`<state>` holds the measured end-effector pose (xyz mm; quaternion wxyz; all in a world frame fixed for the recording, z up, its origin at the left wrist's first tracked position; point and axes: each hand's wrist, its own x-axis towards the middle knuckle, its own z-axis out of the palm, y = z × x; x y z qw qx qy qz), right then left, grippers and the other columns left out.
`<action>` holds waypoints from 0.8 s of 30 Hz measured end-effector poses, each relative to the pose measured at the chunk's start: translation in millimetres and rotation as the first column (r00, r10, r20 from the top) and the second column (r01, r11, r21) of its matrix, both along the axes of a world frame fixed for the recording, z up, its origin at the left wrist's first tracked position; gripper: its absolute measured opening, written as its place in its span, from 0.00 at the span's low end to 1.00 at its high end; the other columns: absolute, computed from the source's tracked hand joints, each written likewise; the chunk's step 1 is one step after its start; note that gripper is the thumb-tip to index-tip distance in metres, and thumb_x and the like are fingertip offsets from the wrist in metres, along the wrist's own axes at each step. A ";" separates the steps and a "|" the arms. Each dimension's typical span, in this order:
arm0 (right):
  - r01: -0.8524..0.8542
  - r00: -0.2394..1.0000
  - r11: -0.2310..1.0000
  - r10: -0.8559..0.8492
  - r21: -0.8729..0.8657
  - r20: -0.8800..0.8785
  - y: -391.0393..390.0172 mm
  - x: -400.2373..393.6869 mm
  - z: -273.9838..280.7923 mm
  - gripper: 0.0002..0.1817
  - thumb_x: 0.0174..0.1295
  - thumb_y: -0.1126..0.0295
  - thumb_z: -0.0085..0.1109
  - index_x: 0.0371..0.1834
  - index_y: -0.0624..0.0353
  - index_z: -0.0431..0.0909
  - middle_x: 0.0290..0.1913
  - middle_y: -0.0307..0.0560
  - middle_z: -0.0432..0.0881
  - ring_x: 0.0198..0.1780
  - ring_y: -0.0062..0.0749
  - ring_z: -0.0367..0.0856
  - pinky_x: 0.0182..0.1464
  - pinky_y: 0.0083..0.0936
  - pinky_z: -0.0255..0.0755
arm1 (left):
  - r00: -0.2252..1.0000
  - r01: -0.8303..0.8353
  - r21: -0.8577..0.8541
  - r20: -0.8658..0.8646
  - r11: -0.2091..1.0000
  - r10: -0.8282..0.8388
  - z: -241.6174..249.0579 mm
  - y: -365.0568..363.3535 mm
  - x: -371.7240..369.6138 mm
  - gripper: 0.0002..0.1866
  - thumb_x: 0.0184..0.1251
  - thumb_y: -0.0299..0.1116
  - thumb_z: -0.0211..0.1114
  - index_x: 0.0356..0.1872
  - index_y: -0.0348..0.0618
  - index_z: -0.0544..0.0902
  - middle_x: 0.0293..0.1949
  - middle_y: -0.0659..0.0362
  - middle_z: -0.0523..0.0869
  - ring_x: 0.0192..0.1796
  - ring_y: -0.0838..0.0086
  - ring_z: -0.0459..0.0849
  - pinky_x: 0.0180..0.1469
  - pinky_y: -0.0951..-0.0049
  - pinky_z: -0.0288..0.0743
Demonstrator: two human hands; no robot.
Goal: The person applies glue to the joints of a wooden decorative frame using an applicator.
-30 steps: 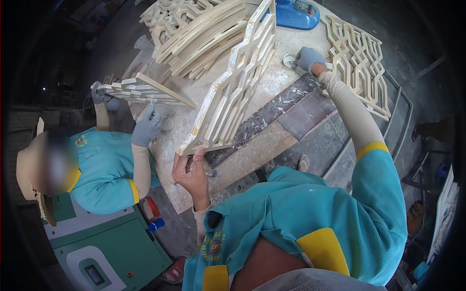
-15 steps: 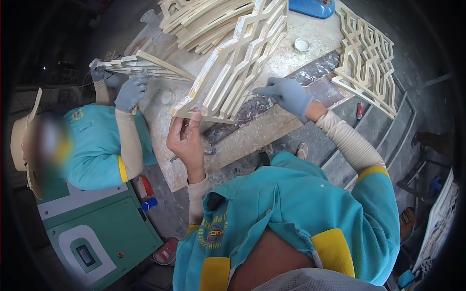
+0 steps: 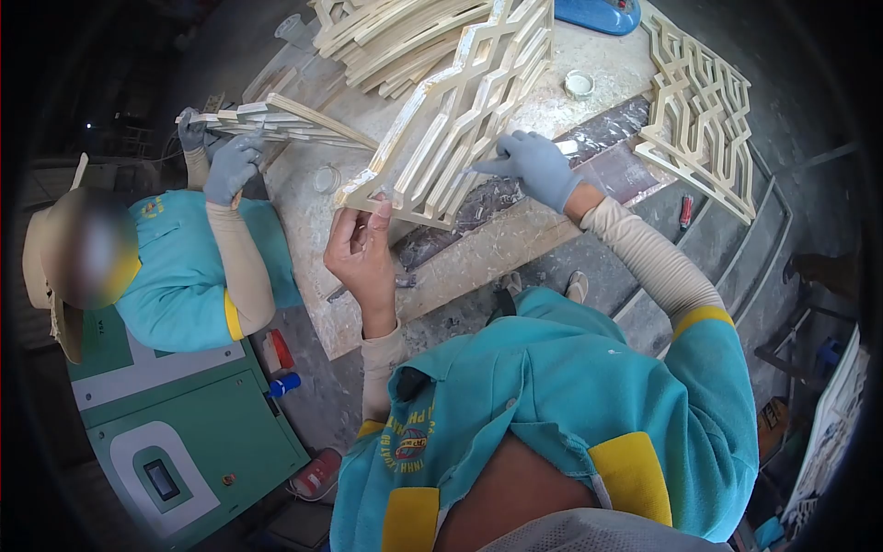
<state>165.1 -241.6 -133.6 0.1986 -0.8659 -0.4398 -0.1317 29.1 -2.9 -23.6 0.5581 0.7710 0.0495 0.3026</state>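
Observation:
A pale wooden lattice panel [image 3: 451, 120] stands tilted up in front of me, with white filler along its left edge. My left hand [image 3: 363, 253], bare, is closed on its lower corner, thumb against the front. Wearing a grey glove, my right hand [image 3: 538, 170] is closed at the panel's right side, its index finger stretched toward the slats. From the back of that grip pokes the pale end of a slim tool [image 3: 567, 147]; the glove hides most of it, and I cannot tell its kind.
A co-worker [image 3: 198, 258] at the left holds another slatted piece [image 3: 285, 124] with gloved hands. Curved wooden pieces [image 3: 395, 46] are stacked behind my panel. Another lattice panel [image 3: 699, 115] leans over the worktable's right side. A small white tub [image 3: 579, 85] and blue object [image 3: 598, 14] sit farther back.
My right hand has shifted slightly left and up along the panel, and the tool's pale end now shows behind it. The view has moved slightly; my left hand keeps its hold.

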 end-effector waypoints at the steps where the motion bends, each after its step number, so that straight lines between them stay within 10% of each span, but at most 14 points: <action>1: 0.058 0.998 0.997 -0.058 -0.044 0.004 -1.9 0.2 3.1 0.40 0.53 0.84 0.58 0.65 0.24 0.80 0.41 0.42 0.74 0.42 0.41 0.78 0.45 0.38 0.76 | 1.000 0.002 0.001 0.000 1.000 -0.002 -0.8 0.8 -0.3 0.11 0.69 0.26 0.72 0.47 0.29 0.86 0.41 0.59 0.86 0.42 0.80 0.83 0.46 0.81 0.75; 18: 0.402 0.872 0.914 -0.363 0.055 -0.327 34.3 -58.8 17.4 0.36 0.54 0.84 0.56 0.64 0.31 0.81 0.40 0.46 0.76 0.44 0.45 0.80 0.44 0.38 0.78 | 1.000 -0.003 -0.039 0.004 0.999 0.003 -5.3 1.4 -1.9 0.11 0.69 0.26 0.72 0.47 0.30 0.87 0.40 0.60 0.86 0.41 0.81 0.82 0.44 0.82 0.74; 24: 0.286 0.932 0.955 -0.257 0.083 -0.254 57.3 -95.7 1.8 0.31 0.58 0.80 0.56 0.62 0.33 0.83 0.42 0.48 0.75 0.45 0.45 0.81 0.42 0.39 0.80 | 1.000 -0.003 -0.031 0.007 1.000 0.003 -4.3 2.0 -1.1 0.11 0.69 0.26 0.72 0.47 0.29 0.87 0.40 0.60 0.85 0.41 0.82 0.81 0.43 0.82 0.74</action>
